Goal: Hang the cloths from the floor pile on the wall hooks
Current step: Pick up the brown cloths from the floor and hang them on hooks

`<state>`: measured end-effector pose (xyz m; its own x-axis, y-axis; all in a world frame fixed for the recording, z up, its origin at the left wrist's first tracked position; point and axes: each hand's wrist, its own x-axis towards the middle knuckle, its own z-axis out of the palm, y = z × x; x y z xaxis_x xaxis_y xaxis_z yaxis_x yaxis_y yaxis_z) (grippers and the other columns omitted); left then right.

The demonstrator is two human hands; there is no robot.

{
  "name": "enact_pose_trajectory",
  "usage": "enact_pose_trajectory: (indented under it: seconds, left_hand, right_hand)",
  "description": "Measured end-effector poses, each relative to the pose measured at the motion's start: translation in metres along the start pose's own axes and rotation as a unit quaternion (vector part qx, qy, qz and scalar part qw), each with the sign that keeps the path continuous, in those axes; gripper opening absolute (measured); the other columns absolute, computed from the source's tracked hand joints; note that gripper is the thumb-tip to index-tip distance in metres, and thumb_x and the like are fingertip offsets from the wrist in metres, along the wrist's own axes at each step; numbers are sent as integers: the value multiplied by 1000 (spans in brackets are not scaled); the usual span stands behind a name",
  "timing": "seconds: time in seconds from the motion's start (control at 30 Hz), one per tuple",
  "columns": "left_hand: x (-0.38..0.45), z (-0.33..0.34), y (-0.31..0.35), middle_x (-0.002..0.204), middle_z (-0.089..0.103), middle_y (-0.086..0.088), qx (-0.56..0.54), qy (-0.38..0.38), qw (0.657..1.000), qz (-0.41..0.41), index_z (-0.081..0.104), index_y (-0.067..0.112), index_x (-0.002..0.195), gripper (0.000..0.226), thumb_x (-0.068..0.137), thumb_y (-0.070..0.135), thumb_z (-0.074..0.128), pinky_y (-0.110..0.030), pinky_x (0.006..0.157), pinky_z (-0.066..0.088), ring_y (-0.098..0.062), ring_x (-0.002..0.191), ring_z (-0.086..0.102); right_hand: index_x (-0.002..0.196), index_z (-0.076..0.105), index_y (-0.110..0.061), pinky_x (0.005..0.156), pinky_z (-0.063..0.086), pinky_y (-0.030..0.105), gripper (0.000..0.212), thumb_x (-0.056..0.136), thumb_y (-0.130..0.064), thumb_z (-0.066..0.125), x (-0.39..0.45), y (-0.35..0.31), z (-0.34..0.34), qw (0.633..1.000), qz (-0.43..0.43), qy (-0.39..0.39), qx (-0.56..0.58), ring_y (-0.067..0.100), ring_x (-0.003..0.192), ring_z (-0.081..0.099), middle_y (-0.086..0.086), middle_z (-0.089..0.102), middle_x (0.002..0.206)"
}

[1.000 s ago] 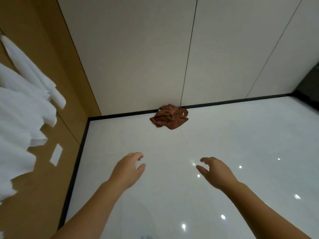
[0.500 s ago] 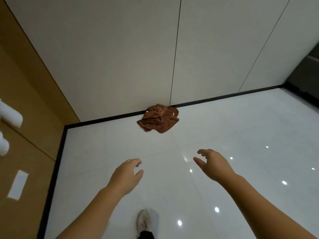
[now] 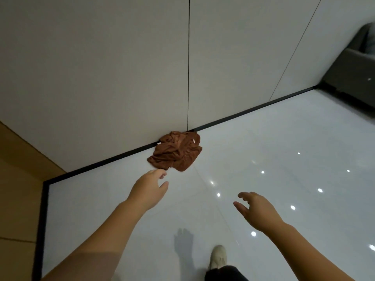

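So the rust-brown cloth pile (image 3: pixel 176 151) is bunched up on the glossy white floor (image 3: pixel 263 159), shoved right against the black baseboard (image 3: pixel 253 109) where the seam in the pale wall panel (image 3: pixel 101 67) comes down. I'm guessing it's super light and floppy, soft knit or microfibre by the look, so it'll drape and sag the second it's lifted. No stiffness to count on. I'd pinch a raised fold near the front edge of the pile, the side away from the baseboard, since that's the closest bit to grab.

Looks-wise: crumpled, lots of wrinkles and folds, a tiny white tag on the top right and another pale speck at the baseboard side. Can't tell how many cloths are in there.

My left hand (image 3: pixel 149 190) is just short of the pile's front edge, grip loosely spread, holding nothing. Right hand (image 3: pixel 256 209) hangs farther back from the pile, fingers relaxed and apart, also empty. No hooks in view.
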<state>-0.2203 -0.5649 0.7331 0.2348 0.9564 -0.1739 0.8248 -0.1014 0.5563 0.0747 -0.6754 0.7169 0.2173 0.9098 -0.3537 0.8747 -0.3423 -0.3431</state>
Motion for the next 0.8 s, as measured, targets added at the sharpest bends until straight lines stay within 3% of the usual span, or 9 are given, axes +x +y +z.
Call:
enact_pose_trajectory:
  seconds: [0.4,0.8]
  left_hand:
    - [204,27,29,120,58,0,-33,-20,995,-97,55,17,126,35,92,25,57,-21,88,41,-13,108,54]
    - [364,21,7,117,59,1,-76,-36,984,-155,57,16,123,33,91,23,57,-20,86,39,-10,105,52]
  right_hand:
    - [128,54,-20,87,45,26,45,92,-46,51,268,5,-83,998,-33,-54,-13,16,106,59,1,60,122]
    - [131,53,-18,94,46,30,47,92,-44,52,475,-62,-139,995,-60,-74,-22,20,112,58,4,58,128]
